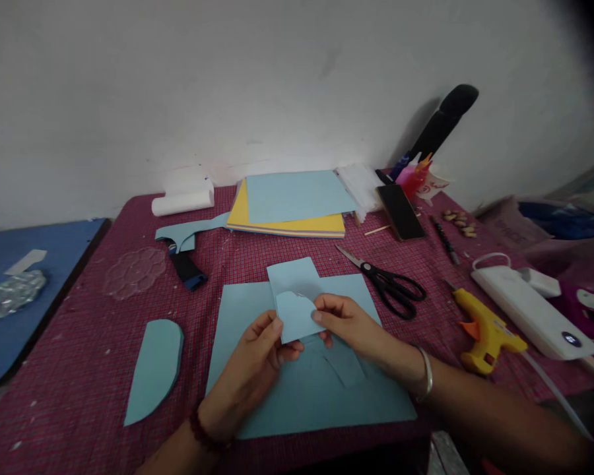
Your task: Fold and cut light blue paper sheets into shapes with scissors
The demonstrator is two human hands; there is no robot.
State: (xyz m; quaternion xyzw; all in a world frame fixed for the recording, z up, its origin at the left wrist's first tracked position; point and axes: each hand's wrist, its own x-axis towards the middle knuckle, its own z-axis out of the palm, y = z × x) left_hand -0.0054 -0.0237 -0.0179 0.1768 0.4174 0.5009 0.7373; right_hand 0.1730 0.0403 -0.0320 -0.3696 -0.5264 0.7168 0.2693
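Both hands hold light blue paper pieces over a large light blue sheet [287,409] on the table. My left hand [257,349] pinches the left edge of a small cut piece with a curved top [297,316]. My right hand [349,323] grips that piece's right edge between thumb and fingers. Behind it stands a taller rectangular paper piece [294,270], held together with it at the left. Another small blue piece [349,369] lies on the sheet below my right hand. To the left rests a half-round blue cutout [153,369]. Black-handled scissors [389,284] lie right of the sheet.
A stack of yellow and blue paper [297,198] sits at the back, with paper scraps [193,231] to its left. At right are a phone [400,211], a yellow glue gun [490,333] and a white power bank [525,310]. A clear flower-shaped palette [134,272] lies left.
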